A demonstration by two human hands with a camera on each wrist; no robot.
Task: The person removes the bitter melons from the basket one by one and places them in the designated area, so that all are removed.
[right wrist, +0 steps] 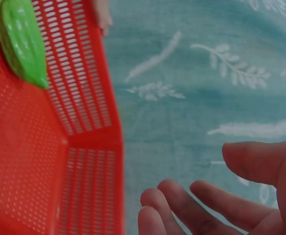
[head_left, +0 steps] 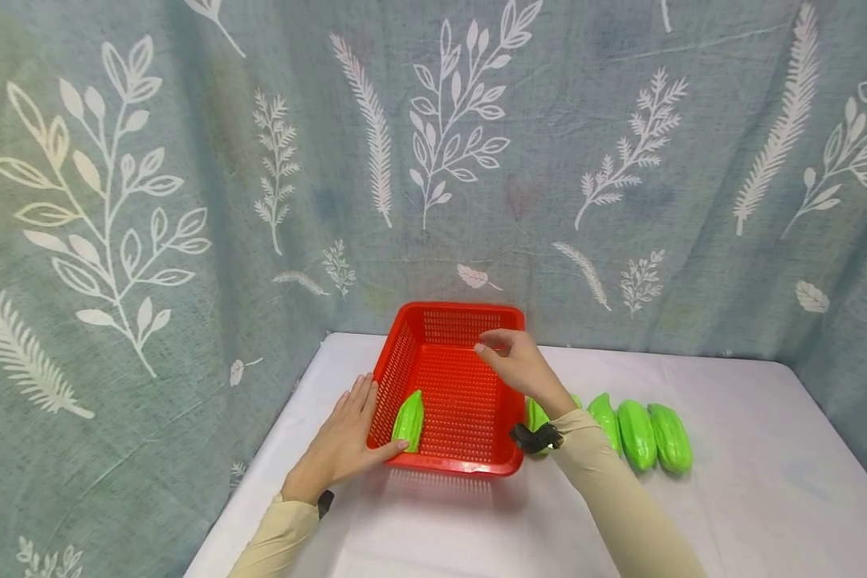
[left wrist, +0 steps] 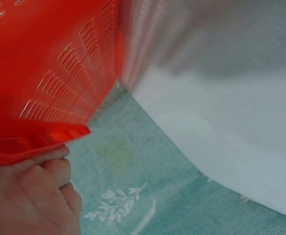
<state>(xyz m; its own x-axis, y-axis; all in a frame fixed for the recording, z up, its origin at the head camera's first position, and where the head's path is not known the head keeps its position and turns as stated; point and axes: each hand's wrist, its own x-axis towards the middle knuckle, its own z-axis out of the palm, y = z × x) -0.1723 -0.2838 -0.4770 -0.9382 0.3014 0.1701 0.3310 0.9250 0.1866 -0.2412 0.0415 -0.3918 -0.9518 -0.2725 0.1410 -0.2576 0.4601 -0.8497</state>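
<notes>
A red perforated basket (head_left: 455,464) stands on the white table. One green, ridged, pointed vegetable (head_left: 408,423) lies inside it, along the left wall near the front corner; it shows in the right wrist view too. My left hand (head_left: 343,441) rests on the basket's left rim, fingers extended along the outside and thumb reaching over the front corner. Above the basket's right side hovers my right hand (head_left: 516,361), fingers loosely bent and apart from the thumb. Nothing is between them in the right wrist view.
Several more green vegetables (head_left: 637,433) lie on the table right of the basket, side by side. My right forearm partly hides some. A grey-green curtain (head_left: 520,193) with white leaf prints hangs behind the table and along its sides. The white table (head_left: 751,482) extends to the right.
</notes>
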